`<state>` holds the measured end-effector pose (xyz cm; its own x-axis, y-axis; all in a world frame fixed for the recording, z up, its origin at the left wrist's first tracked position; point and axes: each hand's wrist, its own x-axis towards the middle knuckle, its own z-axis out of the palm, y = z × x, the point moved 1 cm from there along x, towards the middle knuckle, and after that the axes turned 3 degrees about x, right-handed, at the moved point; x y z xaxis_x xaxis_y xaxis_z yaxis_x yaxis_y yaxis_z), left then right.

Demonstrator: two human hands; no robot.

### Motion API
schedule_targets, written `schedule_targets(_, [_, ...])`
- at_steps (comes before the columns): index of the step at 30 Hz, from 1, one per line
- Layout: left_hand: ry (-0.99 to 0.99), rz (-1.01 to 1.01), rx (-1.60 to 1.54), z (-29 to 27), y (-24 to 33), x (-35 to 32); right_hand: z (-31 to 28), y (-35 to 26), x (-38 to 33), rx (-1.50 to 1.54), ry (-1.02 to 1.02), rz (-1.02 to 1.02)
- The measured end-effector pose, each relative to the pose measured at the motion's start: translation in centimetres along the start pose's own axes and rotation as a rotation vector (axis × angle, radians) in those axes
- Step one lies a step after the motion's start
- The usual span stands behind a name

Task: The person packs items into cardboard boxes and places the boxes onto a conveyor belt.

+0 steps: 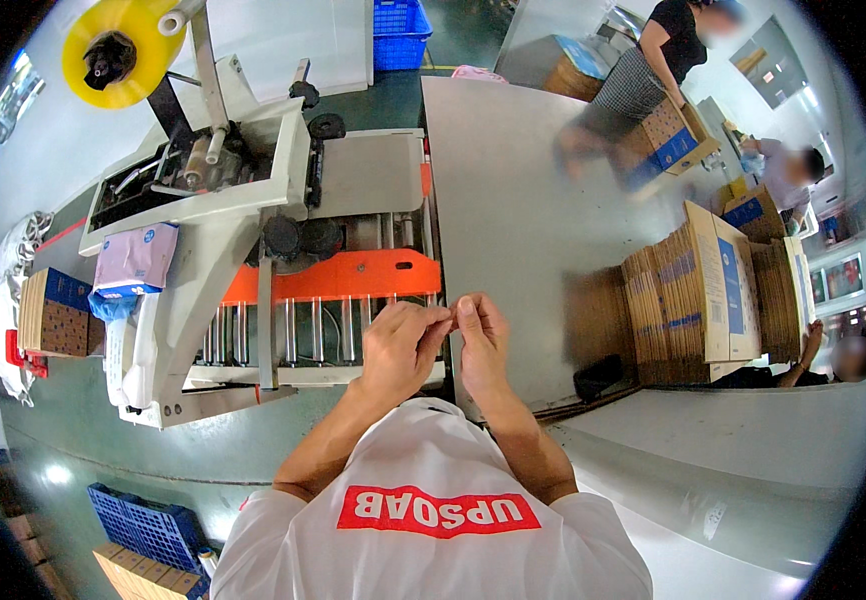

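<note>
The person's left hand [400,345] and right hand [480,340] are meeting fingertip to fingertip just in front of the carton-sealing machine [253,250], over the near end of its roller bed [293,330]. Both hands are pinching closed at the tips, seemingly on something very small or thin between them; what it is cannot be told, as it is too small to make out.

Taking the machine as the landmark: an orange guide plate [338,275] is lying across its rollers just beyond the hands. A yellow tape roll [123,50] is sitting on the arm at its far left top. A lilac packet [135,258] is resting on its left side. To the left of the machine, a brown and blue carton [58,312] is standing on the floor; its contents are not showing. Beyond the machine, a blue plastic crate [400,32] is standing, contents hidden. To the right of the machine, a grey steel table [513,180] is stretching away, and past it stacks of flattened cartons [698,300] are standing on edge. Farther right, another person is carrying an open carton [675,135]. Near the machine's front left, a blue pallet [148,520] is lying on the floor.
</note>
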<state>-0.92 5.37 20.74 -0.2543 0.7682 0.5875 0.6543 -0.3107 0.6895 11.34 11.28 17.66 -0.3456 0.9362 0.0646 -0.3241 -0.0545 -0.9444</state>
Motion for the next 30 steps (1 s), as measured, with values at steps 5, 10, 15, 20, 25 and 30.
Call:
schedule_targets(5, [-0.019, -0.012, -0.018, 0.0, 0.2, -0.1, -0.1, -0.9, -0.1, -0.142, -0.031, -0.027])
schedule_targets(10, [-0.026, 0.007, -0.007, 0.0, 0.3, -0.1, -0.5, -0.3, 0.0, -0.228, 0.0, -0.117])
schedule_targets(15, [-0.03, 0.001, -0.014, 0.0, 0.2, -0.1, -0.3, -0.6, 0.1, -0.299, 0.011, -0.148])
schedule_targets(20, [-0.032, 0.069, 0.021, -0.5, 0.4, 0.6, -1.1, -0.3, 0.1, -0.434, -0.038, -0.175])
schedule_targets(25, [-0.087, 0.096, 0.054, -0.7, 0.2, 0.9, -0.9, -1.0, 0.2, -0.493, -0.048, -0.212])
schedule_targets(30, [-0.095, 0.138, 0.051, -0.5, 0.2, 1.1, -0.7, -1.4, 0.2, -0.517, -0.046, -0.261])
